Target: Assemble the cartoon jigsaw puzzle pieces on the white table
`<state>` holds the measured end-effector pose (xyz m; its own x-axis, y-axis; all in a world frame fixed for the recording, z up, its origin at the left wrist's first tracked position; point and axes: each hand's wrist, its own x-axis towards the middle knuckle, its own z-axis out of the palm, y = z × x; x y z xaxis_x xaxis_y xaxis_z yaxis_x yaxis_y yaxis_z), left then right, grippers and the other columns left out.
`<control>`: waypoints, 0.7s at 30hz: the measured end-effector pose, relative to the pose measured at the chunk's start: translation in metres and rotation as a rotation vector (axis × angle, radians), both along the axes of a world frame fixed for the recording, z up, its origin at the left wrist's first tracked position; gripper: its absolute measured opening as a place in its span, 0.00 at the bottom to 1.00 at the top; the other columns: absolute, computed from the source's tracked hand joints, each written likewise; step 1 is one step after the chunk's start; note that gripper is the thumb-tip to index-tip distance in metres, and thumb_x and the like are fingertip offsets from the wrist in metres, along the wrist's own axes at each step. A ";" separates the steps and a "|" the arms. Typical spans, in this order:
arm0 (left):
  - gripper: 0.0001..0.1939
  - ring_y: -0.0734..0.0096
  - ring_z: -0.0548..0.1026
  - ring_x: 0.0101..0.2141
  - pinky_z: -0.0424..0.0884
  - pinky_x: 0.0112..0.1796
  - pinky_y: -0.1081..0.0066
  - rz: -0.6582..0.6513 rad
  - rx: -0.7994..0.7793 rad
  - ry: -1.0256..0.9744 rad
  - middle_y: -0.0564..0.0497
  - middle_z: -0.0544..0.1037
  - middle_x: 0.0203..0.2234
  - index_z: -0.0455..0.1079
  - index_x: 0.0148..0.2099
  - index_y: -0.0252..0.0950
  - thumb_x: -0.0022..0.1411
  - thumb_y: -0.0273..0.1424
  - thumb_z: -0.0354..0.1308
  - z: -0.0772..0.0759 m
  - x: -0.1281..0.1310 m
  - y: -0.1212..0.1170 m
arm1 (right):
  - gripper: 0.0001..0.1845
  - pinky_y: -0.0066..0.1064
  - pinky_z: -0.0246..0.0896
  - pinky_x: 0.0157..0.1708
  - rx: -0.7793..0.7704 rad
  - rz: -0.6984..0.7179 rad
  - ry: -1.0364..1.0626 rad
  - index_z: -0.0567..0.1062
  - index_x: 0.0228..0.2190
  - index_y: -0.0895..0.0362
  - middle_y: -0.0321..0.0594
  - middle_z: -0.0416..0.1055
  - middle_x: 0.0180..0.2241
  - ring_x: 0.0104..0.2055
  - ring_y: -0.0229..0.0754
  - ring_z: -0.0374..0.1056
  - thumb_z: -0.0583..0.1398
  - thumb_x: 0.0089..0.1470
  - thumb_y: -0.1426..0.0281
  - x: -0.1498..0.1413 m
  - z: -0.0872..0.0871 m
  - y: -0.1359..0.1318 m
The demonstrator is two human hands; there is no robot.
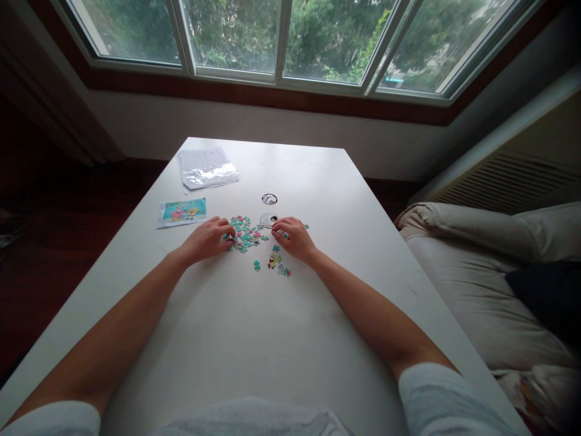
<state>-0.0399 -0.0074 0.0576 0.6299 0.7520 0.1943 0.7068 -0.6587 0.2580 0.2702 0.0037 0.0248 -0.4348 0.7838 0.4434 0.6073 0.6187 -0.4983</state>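
Note:
A loose pile of small jigsaw puzzle pieces (245,234), mostly teal with some pink, lies on the white table. My left hand (209,239) is at the pile's left edge, its fingers curled closed on a puzzle piece (229,237) that is mostly hidden. To the right of the pile, my right hand (294,237) rests low with bent fingers drawn together; what they hold, if anything, is hidden. Nearer to me lie a few joined pieces with a yellow figure (274,260), a pink-and-grey cluster (284,271) and a single teal piece (256,265).
A picture sheet with cartoon figures (184,210) lies left of the pile. Behind it is a clear plastic bag (209,168) with paper. Two round inserts (269,198) sit in the tabletop (254,327). A beige sofa (454,260) stands along the right; a window is ahead.

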 end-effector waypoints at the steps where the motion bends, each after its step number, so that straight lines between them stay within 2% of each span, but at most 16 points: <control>1: 0.07 0.61 0.71 0.42 0.68 0.45 0.64 -0.002 -0.002 0.002 0.48 0.75 0.38 0.75 0.42 0.41 0.62 0.33 0.59 0.001 0.001 -0.001 | 0.06 0.42 0.60 0.54 0.001 0.001 0.003 0.79 0.35 0.51 0.40 0.79 0.43 0.48 0.47 0.70 0.60 0.62 0.67 0.000 -0.001 0.000; 9: 0.04 0.61 0.70 0.41 0.67 0.44 0.64 -0.022 -0.013 0.005 0.49 0.74 0.38 0.73 0.38 0.40 0.59 0.32 0.61 0.008 0.000 -0.002 | 0.05 0.42 0.59 0.53 0.037 0.028 0.036 0.78 0.34 0.51 0.40 0.79 0.41 0.46 0.47 0.71 0.61 0.61 0.69 -0.002 -0.006 0.002; 16: 0.10 0.59 0.71 0.43 0.67 0.45 0.63 -0.032 0.007 0.004 0.48 0.75 0.40 0.75 0.46 0.42 0.62 0.35 0.62 0.011 -0.005 -0.002 | 0.05 0.42 0.59 0.52 0.035 0.025 0.033 0.78 0.34 0.51 0.39 0.79 0.39 0.45 0.47 0.70 0.61 0.61 0.68 -0.002 -0.007 0.002; 21: 0.08 0.61 0.71 0.42 0.67 0.44 0.64 -0.072 -0.004 0.031 0.49 0.76 0.39 0.75 0.44 0.42 0.62 0.32 0.60 0.008 0.001 -0.004 | 0.06 0.42 0.59 0.51 0.034 0.025 0.027 0.79 0.33 0.51 0.40 0.79 0.39 0.44 0.47 0.70 0.61 0.62 0.68 -0.003 -0.008 0.002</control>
